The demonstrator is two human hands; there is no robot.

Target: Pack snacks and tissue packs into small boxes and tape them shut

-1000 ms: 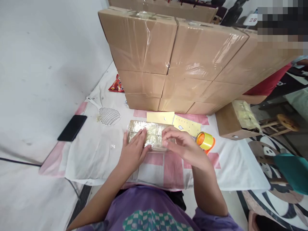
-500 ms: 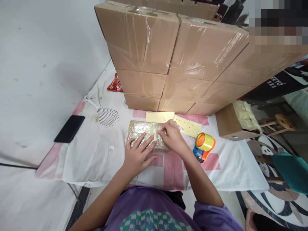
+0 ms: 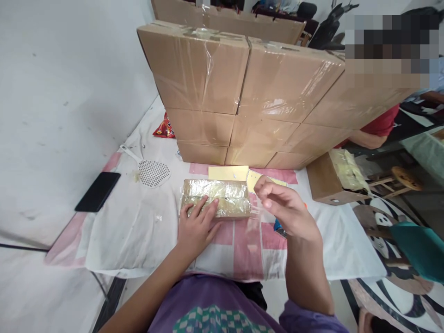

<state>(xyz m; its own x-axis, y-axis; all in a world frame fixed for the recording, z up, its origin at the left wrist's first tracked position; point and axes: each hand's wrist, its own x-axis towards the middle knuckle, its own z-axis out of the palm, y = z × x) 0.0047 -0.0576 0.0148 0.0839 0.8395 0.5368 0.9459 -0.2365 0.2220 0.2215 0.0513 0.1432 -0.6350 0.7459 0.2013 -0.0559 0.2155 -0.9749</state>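
Observation:
A small cardboard box (image 3: 233, 213) lies on the cloth-covered table in front of me, its top covered with shiny clear packing tape. My left hand (image 3: 197, 226) rests flat with spread fingers on the box's left front part. Just right of the box, my right hand (image 3: 282, 206) is raised off it, fingers curled in towards the thumb. Whether a thin piece of clear tape is in those fingers I cannot make out. Behind this hand the tape dispenser (image 3: 278, 226) is mostly hidden, with only bits of blue and orange showing.
Large taped cartons (image 3: 274, 83) stand along the back. Two yellow cards (image 3: 225, 172) lie before them. On the left are a white fly swatter (image 3: 154, 173), a black phone (image 3: 98, 191) and a red packet (image 3: 164, 128). An open carton (image 3: 322, 182) and a person's arm (image 3: 369, 138) are at right.
My right hand has lifted off the box and moved right, now covering most of the tape dispenser. My left hand stays on the box. A person's red sleeve and arm now show behind the cartons.

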